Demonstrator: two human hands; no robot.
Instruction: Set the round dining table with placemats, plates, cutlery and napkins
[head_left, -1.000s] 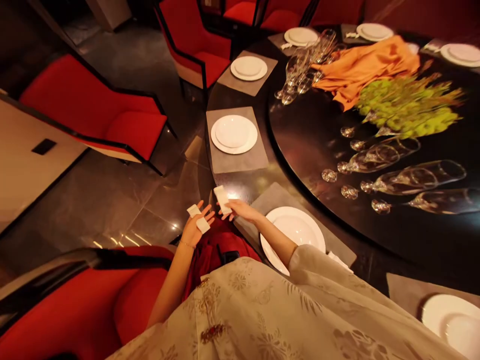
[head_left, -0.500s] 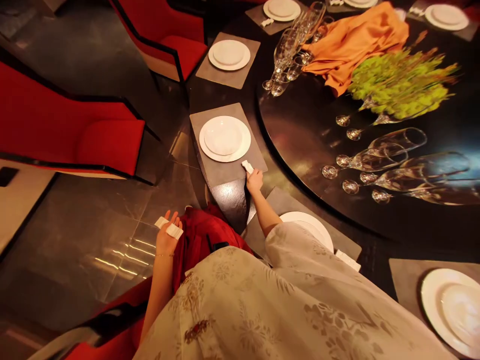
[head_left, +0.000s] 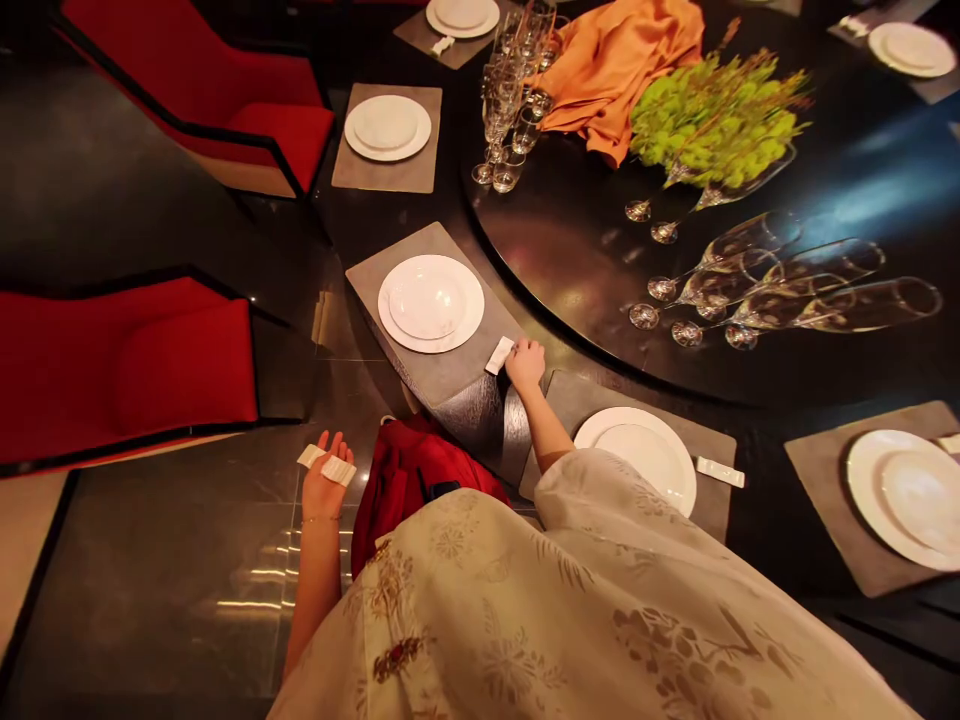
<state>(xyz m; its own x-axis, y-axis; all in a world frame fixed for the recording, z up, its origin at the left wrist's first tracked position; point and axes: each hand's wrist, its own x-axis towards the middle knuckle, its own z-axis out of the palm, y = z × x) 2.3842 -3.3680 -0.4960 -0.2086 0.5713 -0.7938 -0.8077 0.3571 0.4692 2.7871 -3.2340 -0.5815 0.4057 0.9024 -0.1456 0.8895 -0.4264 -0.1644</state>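
My right hand (head_left: 526,364) is at the right edge of a grey placemat (head_left: 442,385), fingers curled against a small white chopstick rest (head_left: 499,355) that lies at an angle near the mat's corner. Just left of it, a smaller white plate (head_left: 422,298) sits on a larger white plate (head_left: 475,315). Off to the left, over the floor, my left hand (head_left: 322,490) is palm up with fingers loosely curled around several white chopstick rests (head_left: 339,470). How the right fingertips meet their rest is partly hidden.
A dark turntable (head_left: 540,235) carries champagne glasses (head_left: 757,280), an orange cloth (head_left: 622,60) and green foliage (head_left: 712,120). To my right is another setting with a chopstick rest (head_left: 720,472). Red chairs (head_left: 187,365) stand left; a red chair back or cloth (head_left: 412,480) is close in front.
My right hand has moved slightly right and down in the view, and its chopstick rest now lies flatter on the mat. The view has turned; my left hand keeps its rests.
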